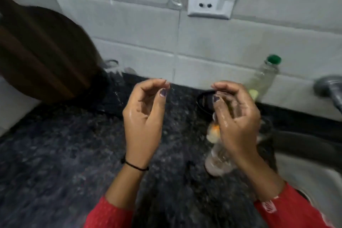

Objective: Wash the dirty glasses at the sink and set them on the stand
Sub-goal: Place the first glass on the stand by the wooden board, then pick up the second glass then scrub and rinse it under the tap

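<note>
Above the dark counter (55,153), a wet left hand (144,114) curls loosely, holding nothing, with open room to its left. Beside it, the right hand (238,116) grips a blurred glass (218,161), contents unclear. Right of that, the sink (314,177) is cut off.

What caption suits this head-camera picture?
Wet hands, left empty and right on a glass, above a dark counter.
</note>
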The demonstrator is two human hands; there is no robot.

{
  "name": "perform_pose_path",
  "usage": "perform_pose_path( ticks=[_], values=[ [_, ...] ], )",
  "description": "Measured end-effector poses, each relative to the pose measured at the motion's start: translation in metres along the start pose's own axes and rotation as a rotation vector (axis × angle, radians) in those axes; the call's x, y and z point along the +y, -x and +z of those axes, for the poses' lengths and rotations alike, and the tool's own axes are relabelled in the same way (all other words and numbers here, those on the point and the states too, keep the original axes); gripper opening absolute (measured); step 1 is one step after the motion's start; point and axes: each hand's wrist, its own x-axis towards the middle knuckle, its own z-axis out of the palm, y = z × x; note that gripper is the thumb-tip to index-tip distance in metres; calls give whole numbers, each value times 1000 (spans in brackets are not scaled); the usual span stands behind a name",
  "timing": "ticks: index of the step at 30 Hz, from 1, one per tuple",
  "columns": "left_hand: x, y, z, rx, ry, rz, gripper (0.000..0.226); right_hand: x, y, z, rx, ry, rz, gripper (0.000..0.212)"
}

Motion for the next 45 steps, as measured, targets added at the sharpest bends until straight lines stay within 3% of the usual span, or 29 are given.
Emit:
perform_pose_path(
  ticks=[3,6,12,19,25,28,34,38,40,43,45],
  values=[
    [-21,54,25,-38,-38,-83,16,31,55,-46,147,203,-30,31],
    [-48,98,46,-97,-47,-241,21,56,106,-68,157,194,92,47],
    [-82,130,76,-243,-47,-521,34,77,137,-64,-104,24,411,78],
    [-59,145,103,-218,-31,-438,28,74,128,-90,-75,-49,433,65],
    [-32,163,200,-401,36,-412,39,80,120,-207,72,-30,420,68],
    [-29,159,273,-438,57,-418,33,92,110,-271,143,16,446,69],
    [-32,137,425,-399,-157,-539,57,112,91,-373,210,109,438,74],
    [-35,125,474,-304,-229,-496,33,125,81,-403,203,103,510,75],
    [-36,117,479,-220,-253,-564,36,128,81,-409,186,120,525,74],
    [-52,105,475,-45,129,-853,44,131,84,-414,183,139,529,72],
    [-57,107,465,-61,328,-959,53,133,88,-414,186,125,548,71]
  ],
)
